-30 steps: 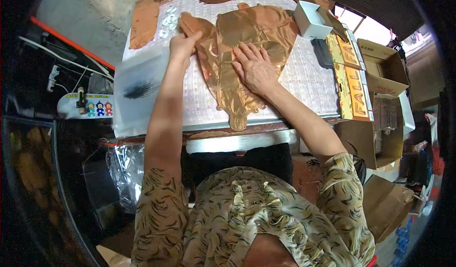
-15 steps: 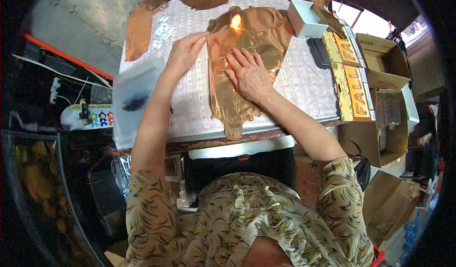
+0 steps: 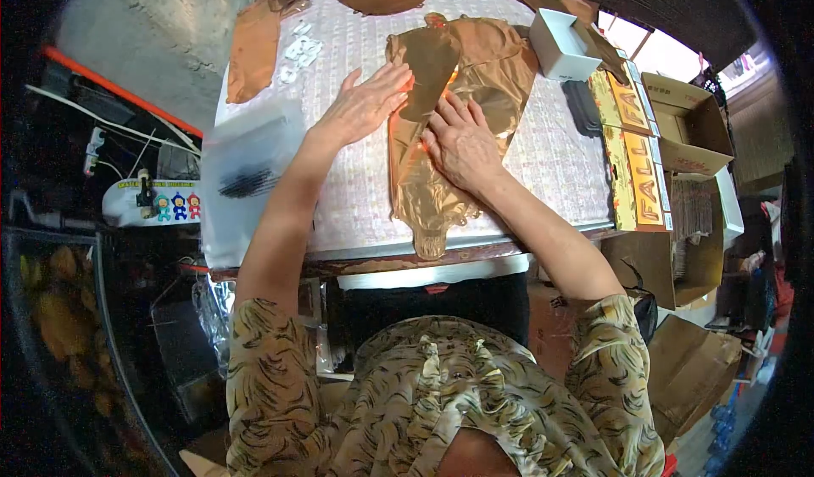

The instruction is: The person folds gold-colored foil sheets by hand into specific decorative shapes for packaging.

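At far left a board point(image 3: 174, 197) with small cartoon figures sits beside the table point(image 3: 560, 189). On the table's left end lies a clear sleeve point(image 3: 246, 150) with dark strands showing through, and beyond it a copper strip point(image 3: 253, 66) and a scatter of white pieces point(image 3: 298, 53). The left hand point(image 3: 363, 106) is next, palm down, fingers stretched out flat, their tips at the foil's left edge; it pinches nothing. The foil point(image 3: 492, 61) lies flat on the table, in front of the person. Its long axis runs from the near edge towards the far side, the narrow tab point(image 3: 430, 242) pointing at the person, the broad end away. Its left side is folded over on itself. The right hand point(image 3: 465, 145) rests flat on the foil, fingers slightly spread, clamped on nothing. Further right are a white box point(image 3: 560, 49), a black pouch point(image 3: 582, 108), boxes marked FALL point(image 3: 638, 176) and a carton point(image 3: 688, 121).
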Action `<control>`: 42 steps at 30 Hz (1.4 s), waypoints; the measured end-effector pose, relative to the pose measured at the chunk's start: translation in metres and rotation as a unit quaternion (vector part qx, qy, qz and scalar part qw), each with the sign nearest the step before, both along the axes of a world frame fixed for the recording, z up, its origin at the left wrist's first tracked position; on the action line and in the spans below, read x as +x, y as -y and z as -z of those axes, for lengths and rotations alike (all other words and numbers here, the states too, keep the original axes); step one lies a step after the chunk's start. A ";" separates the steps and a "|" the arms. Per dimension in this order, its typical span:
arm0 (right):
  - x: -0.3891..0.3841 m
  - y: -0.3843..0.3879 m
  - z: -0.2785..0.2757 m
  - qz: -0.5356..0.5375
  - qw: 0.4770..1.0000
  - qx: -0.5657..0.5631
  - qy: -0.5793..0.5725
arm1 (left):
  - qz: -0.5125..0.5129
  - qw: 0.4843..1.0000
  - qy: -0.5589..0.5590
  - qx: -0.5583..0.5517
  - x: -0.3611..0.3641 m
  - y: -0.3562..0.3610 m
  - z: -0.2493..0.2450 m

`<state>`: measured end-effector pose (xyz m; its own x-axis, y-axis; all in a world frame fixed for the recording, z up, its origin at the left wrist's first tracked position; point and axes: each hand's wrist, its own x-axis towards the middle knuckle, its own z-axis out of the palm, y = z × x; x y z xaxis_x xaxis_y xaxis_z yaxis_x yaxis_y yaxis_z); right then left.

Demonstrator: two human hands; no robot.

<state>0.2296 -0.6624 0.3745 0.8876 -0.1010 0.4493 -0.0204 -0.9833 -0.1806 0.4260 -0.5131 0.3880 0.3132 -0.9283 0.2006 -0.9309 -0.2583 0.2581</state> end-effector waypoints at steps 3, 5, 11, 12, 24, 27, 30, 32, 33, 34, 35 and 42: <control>0.000 0.000 -0.003 0.001 1.000 -0.003 -0.022 | -0.007 1.000 -0.012 0.001 -0.001 0.002 0.000; 0.000 0.001 -0.003 0.004 1.000 -0.015 -0.025 | -0.002 1.000 -0.012 -0.012 0.000 0.002 0.001; 0.000 0.002 0.000 -0.005 1.000 -0.007 -0.021 | -0.002 1.000 0.009 -0.005 0.005 0.002 0.015; 0.001 0.003 -0.002 -0.017 1.000 0.005 0.011 | -0.005 1.000 0.017 -0.011 0.006 0.002 0.016; -0.017 0.006 -0.020 -0.180 0.981 -0.011 -0.072 | -0.007 0.994 0.103 0.028 0.002 0.001 0.018; -0.032 -0.006 -0.028 -0.210 0.975 0.001 -0.078 | -0.008 0.993 0.119 0.010 0.004 0.003 0.022; -0.040 -0.011 -0.031 -0.215 0.972 -0.007 -0.095 | -0.012 0.994 0.103 0.012 -0.002 0.003 0.018; -0.042 -0.011 -0.029 -0.220 0.971 -0.021 -0.096 | -0.012 0.995 0.093 0.019 -0.003 0.002 0.016; -0.044 -0.011 -0.028 -0.224 0.969 -0.036 -0.096 | -0.008 0.994 0.103 0.020 -0.003 0.001 0.015; -0.045 -0.010 -0.028 -0.223 0.969 -0.036 -0.096 | -0.004 0.993 0.113 0.020 -0.004 0.001 0.014; -0.046 -0.010 -0.029 -0.245 0.964 -0.029 -0.104 | -0.004 0.993 0.113 0.020 -0.004 0.001 0.012; -0.059 -0.016 -0.048 -0.348 0.914 0.045 -0.204 | 0.000 0.995 0.097 0.034 -0.007 0.000 0.007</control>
<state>0.1706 -0.6463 0.4225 0.8426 0.5321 0.0837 0.5208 -0.7652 -0.3784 0.4194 -0.5132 0.3808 0.2739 -0.9418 0.1947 -0.9618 -0.2681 0.0560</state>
